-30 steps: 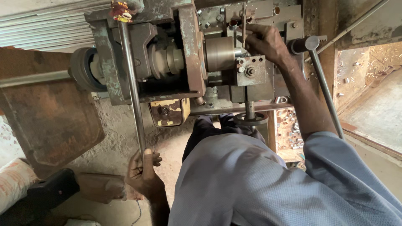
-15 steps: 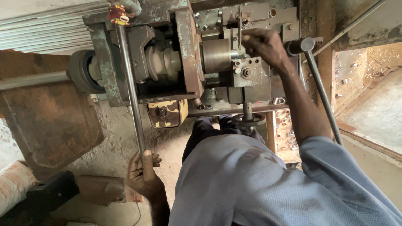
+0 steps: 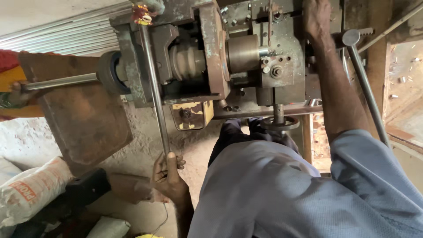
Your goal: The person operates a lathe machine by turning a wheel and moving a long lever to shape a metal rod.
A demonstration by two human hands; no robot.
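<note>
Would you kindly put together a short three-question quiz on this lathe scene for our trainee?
1. True or false: the left hand grips the lower end of the long steel lever.
2. Where is the right hand? A) on the white sack B) up on the machine's tool block C) on the handwheel
3. Fill in: the round handwheel sits just above the person's ____.

Key: 1 true; 2 B; 3 lap, on the blue shirt.
</note>
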